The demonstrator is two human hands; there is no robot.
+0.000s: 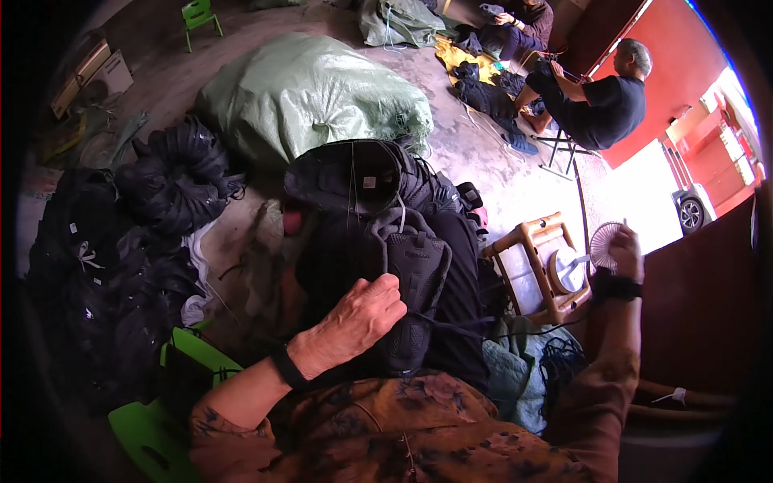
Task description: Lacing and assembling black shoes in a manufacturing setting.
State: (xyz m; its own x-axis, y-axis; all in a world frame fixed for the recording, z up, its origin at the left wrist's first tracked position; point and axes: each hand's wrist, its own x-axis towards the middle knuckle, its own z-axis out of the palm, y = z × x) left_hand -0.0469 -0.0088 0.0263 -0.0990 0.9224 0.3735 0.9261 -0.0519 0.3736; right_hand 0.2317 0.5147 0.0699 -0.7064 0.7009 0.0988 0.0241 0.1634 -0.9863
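Tapering lengthwise toward wearer: black piece point(416, 262); left hand point(360, 316) curled closed, hold hidden; right hand point(626, 253) grip unclear.

I'm in what looks like a small, informal workshop: bare grey concrete floor point(153, 40), a bulging pale-green plastic sack point(314, 97), a big heap of black fabric-like pieces point(105, 258), and 2 seated people point(605, 109) near a bright, open doorway point(648, 181).

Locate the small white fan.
Head view, right side: the small white fan stands on the tan-framed stool, the person's right hand at its grille's right edge; whether they touch is unclear.
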